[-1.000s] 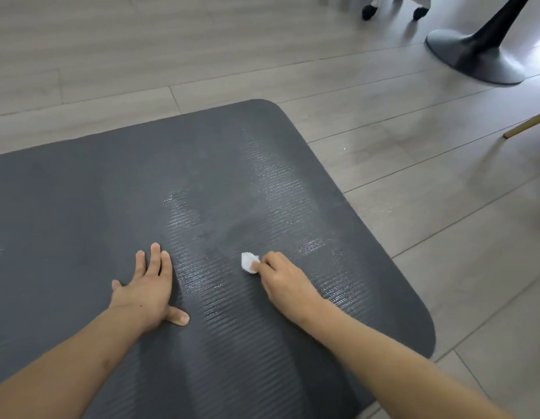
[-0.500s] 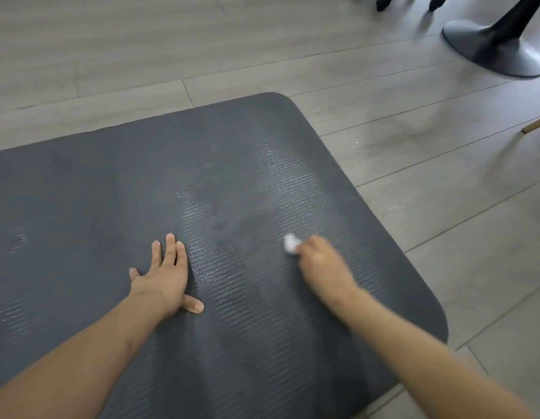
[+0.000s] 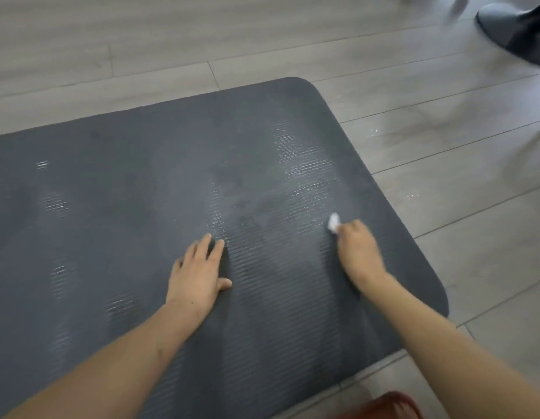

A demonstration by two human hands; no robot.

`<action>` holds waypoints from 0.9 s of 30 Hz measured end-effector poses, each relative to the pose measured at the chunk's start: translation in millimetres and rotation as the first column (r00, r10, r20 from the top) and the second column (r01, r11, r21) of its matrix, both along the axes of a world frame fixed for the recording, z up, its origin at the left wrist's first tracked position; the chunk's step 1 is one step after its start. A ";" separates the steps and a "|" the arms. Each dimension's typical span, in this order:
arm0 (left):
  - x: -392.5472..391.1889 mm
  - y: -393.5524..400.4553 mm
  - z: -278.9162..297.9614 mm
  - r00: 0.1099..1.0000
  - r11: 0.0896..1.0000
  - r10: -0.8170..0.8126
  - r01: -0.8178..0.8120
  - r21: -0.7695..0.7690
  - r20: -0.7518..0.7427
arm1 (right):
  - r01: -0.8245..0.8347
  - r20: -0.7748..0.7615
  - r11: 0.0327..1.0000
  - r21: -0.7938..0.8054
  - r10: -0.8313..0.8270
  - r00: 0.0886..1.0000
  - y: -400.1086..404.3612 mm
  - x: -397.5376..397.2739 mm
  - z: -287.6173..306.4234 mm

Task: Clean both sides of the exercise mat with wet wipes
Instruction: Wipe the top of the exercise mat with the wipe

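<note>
A dark grey ribbed exercise mat [image 3: 126,192] lies flat on the floor, its rounded right end in view, with shiny wet streaks across it. My left hand [image 3: 197,275] presses flat on the mat, fingers straight and together, thumb out to the right. My right hand [image 3: 357,252] grips a small crumpled white wet wipe [image 3: 334,222] against the mat near its right edge; only the tip of the wipe shows past the fingers.
Grey wood-plank floor [image 3: 444,146] surrounds the mat. A black round stand base [image 3: 516,31] sits at the top right. Something reddish-brown [image 3: 386,406] shows at the bottom edge. A few small wet specks glint on the floor right of the mat.
My right hand has slid the wipe to the right across the mat, toward its right edge. The left hand has stayed pressed in place. The view has shifted.
</note>
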State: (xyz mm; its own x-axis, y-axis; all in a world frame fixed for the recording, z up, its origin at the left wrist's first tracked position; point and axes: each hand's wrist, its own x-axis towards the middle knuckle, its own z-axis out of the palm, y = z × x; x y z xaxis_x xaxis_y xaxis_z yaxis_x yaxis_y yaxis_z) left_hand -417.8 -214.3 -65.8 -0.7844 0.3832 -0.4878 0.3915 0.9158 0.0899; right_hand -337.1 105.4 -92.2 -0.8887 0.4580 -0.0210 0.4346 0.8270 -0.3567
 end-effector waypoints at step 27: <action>42.9 10.1 -10.2 0.956 0.978 0.071 -0.010 -0.208 0.285 | -0.317 -0.091 0.944 0.086 0.325 0.941 -27.2 27.6 -23.3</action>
